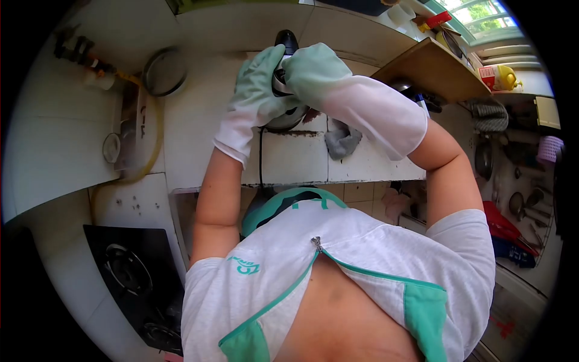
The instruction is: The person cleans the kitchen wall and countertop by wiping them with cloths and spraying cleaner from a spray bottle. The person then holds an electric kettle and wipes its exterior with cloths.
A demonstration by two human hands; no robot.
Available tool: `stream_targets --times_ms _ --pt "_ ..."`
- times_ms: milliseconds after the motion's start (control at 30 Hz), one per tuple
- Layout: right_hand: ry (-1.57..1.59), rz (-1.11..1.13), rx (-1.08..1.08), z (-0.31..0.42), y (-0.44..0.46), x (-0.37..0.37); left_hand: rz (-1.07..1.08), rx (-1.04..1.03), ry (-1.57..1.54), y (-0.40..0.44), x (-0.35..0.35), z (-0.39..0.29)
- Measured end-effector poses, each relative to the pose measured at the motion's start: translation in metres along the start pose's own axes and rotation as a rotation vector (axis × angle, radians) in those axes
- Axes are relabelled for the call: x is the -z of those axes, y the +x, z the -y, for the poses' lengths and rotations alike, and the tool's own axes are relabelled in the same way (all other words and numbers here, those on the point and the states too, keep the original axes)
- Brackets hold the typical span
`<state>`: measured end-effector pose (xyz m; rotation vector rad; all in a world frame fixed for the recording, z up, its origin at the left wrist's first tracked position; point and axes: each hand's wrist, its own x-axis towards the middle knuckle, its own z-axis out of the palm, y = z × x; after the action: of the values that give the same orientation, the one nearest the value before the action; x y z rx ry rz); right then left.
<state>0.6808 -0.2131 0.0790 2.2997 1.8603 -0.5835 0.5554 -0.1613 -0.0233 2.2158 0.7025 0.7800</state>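
Observation:
Both my hands wear pale green and white rubber gloves. A dark, shiny appliance with a black handle [287, 41] and a rounded metallic body [288, 120] stands on the white tiled counter [295, 158]. My left hand [262, 84] lies along its left side, fingers pointing up beside the handle. My right hand [315, 69] is wrapped over its upper right part; what its fingers grip is hidden. A black cord [261, 157] runs down from the appliance to the counter's front edge. Right of it lies a crumpled grey cloth [344, 142].
A black gas stove [136, 271] is at the lower left. A round glass lid [165, 72] leans near a yellow hose [160, 130]. A wooden board [431, 69] stands at the upper right. Utensils hang at the far right, near a purple basket [549, 149].

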Motion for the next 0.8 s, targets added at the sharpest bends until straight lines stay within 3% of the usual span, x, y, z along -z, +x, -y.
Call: stream_targets --times_ms 200,300,467,633,800 --pt "-0.126 -0.011 0.14 -0.009 -0.026 0.002 -0.05 -0.039 -0.035 -0.001 -0.006 0.003" --pt "0.086 -0.113 0.043 -0.006 -0.02 -0.02 -0.061 -0.018 -0.048 -0.002 -0.008 0.006" --pt "0.441 0.026 -0.128 0.001 -0.01 -0.013 -0.074 -0.066 -0.144 0.004 -0.013 0.017" --pt "-0.092 -0.007 -0.009 0.003 -0.017 -0.008 -0.06 0.004 -0.047 0.0 -0.009 0.006" --pt "0.033 0.006 -0.108 -0.001 -0.018 0.006 -0.024 0.002 -0.013 0.0 -0.003 -0.002"
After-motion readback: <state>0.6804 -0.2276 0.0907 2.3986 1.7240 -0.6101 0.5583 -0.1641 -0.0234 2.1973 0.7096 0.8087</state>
